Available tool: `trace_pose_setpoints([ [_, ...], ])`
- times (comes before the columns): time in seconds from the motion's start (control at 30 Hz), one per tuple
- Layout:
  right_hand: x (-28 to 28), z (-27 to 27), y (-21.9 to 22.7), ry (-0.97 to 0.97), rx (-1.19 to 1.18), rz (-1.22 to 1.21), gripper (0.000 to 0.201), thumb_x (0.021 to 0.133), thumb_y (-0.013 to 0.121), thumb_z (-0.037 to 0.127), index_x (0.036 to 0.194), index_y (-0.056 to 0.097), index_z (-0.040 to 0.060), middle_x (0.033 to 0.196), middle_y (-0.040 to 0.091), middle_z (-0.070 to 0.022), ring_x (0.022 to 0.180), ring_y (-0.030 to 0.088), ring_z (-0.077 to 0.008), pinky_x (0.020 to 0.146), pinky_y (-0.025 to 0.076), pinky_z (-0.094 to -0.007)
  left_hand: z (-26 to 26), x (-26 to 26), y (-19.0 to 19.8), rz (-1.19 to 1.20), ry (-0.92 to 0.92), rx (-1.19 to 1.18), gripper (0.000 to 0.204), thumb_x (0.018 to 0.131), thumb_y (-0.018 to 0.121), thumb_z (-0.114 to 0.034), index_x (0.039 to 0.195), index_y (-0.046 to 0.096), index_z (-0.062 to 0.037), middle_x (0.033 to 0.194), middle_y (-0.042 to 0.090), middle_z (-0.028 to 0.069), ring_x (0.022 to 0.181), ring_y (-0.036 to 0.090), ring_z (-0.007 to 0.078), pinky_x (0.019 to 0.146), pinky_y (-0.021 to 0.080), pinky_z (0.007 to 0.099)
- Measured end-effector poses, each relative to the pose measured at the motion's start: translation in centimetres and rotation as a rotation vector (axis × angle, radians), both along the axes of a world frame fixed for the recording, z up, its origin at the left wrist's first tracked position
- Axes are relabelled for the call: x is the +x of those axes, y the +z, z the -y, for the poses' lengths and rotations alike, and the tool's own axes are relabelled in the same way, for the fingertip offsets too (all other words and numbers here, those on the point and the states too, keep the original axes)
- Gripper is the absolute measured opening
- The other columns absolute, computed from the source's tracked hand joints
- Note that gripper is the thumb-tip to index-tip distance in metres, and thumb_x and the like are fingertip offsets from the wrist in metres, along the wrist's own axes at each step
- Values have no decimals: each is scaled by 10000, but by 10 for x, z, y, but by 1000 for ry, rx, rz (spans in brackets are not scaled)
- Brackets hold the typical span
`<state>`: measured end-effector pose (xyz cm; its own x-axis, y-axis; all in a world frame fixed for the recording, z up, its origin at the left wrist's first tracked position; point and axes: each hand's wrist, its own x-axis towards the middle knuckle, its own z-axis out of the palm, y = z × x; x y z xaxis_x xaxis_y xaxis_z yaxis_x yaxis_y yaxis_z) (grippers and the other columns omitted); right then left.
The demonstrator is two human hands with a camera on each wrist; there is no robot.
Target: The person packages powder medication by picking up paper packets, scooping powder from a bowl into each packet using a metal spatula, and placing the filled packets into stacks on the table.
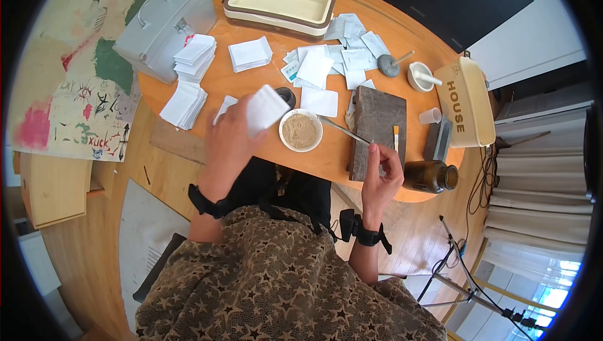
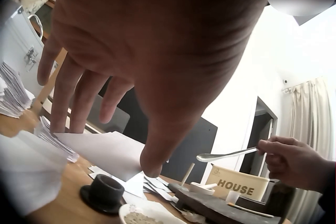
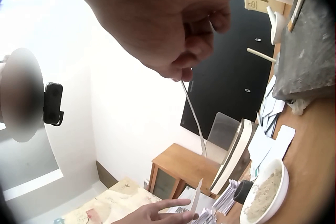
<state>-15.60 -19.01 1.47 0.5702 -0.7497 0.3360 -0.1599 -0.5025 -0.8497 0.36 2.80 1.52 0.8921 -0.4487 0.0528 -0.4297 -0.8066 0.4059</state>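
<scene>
My left hand [image 1: 231, 143] holds a small white paper packet [image 1: 267, 110] up beside the bowl. In the left wrist view the thumb is at one edge of the packet [image 2: 107, 153] and fingertips at the other. My right hand [image 1: 383, 174] pinches the handle of a slim metal spoon [image 1: 344, 130] between thumb and fingers. Its tip points left toward the bowl, and in the left wrist view the spoon [image 2: 226, 155] is raised above the table. Tan powder [image 1: 299, 131] fills much of the white bowl [image 1: 303, 150]. A small black pot [image 2: 105, 192] stands beside the bowl.
White packets lie in stacks [image 1: 183, 103] at left and scattered [image 1: 319, 103] behind the bowl. A dark slab [image 1: 383, 115] bearing a brush [image 1: 396, 137], a brown jar [image 1: 427, 176], a mortar [image 1: 418, 83] and a HOUSE box [image 1: 461, 99] occupy the right. A silver case [image 1: 164, 30] and cream tray [image 1: 279, 17] stand behind.
</scene>
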Motion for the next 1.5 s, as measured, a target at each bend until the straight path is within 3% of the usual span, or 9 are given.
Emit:
trace_pose_setpoints([
  [0.13, 1, 0, -6, 2, 36, -33, 153, 965, 716, 127, 925, 704, -21, 690, 596, -15, 651, 502, -77, 605, 412, -252, -27, 8, -9, -28, 136, 60, 713, 822, 805, -320, 1433, 489, -132, 1277, 669, 164, 1227, 606, 339, 1104, 361, 541],
  [0.17, 2, -1, -8, 10, 56, -48, 154, 966, 717, 131, 925, 704, -17, 691, 593, -14, 654, 501, -77, 606, 410, -251, -30, 7, -6, 37, 142, 77, 682, 824, 800, -312, 1401, 510, -96, 1172, 706, 165, 1118, 670, 316, 1111, 357, 558],
  [0.37, 6, -3, -13, 41, 87, -86, 161, 968, 718, 147, 921, 705, -6, 688, 578, -7, 655, 492, -76, 601, 401, -244, -38, 7, -18, 49, 187, 107, 649, 808, 815, -346, 1326, 547, -61, 1165, 707, 162, 1105, 673, 320, 1096, 368, 570],
  [0.7, 6, 1, -27, 42, 107, -158, 175, 966, 719, 159, 925, 703, -10, 682, 588, -22, 656, 491, -78, 586, 406, -248, -44, 7, -40, 84, 122, 92, 661, 795, 823, -405, 1293, 568, -53, 1213, 674, 176, 1124, 647, 376, 1107, 356, 582],
  [1.5, 20, 0, -42, 44, 69, -230, 159, 960, 713, 134, 923, 697, -20, 686, 622, -66, 622, 510, -90, 577, 433, -268, -38, 8, -32, 45, 64, 62, 612, 824, 801, -375, 1304, 564, -78, 1295, 617, 117, 1223, 580, 306, 1124, 342, 539],
])
